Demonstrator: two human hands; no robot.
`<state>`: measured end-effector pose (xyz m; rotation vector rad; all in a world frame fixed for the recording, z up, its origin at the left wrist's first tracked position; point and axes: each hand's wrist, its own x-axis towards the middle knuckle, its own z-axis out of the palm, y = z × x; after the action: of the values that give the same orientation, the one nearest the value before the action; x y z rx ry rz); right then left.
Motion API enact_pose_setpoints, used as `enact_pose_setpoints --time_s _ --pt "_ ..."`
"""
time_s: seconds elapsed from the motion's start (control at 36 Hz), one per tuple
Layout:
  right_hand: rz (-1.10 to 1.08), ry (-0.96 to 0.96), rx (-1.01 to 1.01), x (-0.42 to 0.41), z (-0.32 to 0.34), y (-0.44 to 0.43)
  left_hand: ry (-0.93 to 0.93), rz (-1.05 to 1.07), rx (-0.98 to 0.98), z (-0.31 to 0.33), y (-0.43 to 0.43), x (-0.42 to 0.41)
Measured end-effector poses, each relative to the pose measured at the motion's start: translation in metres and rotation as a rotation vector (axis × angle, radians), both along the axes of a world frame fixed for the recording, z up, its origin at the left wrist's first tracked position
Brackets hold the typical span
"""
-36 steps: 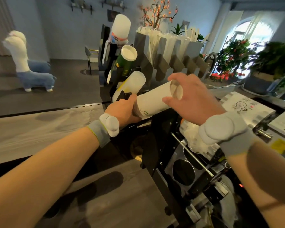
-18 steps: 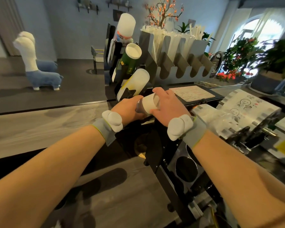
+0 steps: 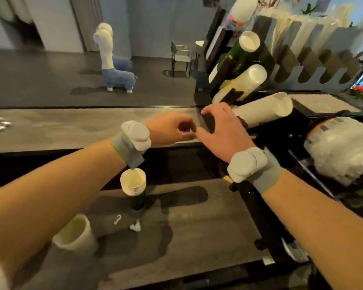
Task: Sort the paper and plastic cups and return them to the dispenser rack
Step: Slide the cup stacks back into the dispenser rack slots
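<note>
Right hand (image 3: 222, 132) open beside seemingly four racked cup stacks (image 3: 262, 110).

No legible text anywhere.

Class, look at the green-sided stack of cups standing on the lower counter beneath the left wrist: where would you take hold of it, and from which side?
Grip the green-sided cup stack around its dark side wall, below the flared white rims, probably coming from the right, where the counter is bare. It stands upright, mouth up, and the left hand and its forearm hang over it, so a straight top approach looks crowded.
</note>
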<state>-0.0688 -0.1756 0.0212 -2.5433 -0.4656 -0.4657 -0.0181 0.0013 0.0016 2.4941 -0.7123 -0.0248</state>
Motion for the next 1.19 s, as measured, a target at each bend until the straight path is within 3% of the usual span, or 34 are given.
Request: enact_pose_setpoints --time_s 0.08,0.22,0.31,0.44,0.64,0.97,1.19 --pt "0.097 0.157 0.021 -0.005 -0.032 0.038 0.084 0.092 0.014 -0.015 0.059 -0.025" --pt "0.120 0.385 0.140 -0.016 -0.091 0.088 0.227 0.212 0.020 -0.049 0.141 -0.057" --pt "0.091 0.503 0.106 -0.016 -0.127 0.106 0.282 0.290 0.049 -0.070 0.167 -0.068" --pt "-0.006 0.768 0.050 -0.008 -0.180 0.133 0.355 0.354 0.163 -0.123 0.182 -0.064" --pt "-0.103 0.963 0.059 0.013 -0.235 0.158 0.505 0.397 0.150 -0.193 0.172 -0.033" --pt "-0.139 0.997 0.367 0.036 -0.273 0.183 0.540 0.412 0.029 -0.249 0.165 -0.017" --pt "-0.165 0.877 0.470 0.042 -0.252 0.157 0.484 0.294 -0.093 -0.215 0.155 -0.009"
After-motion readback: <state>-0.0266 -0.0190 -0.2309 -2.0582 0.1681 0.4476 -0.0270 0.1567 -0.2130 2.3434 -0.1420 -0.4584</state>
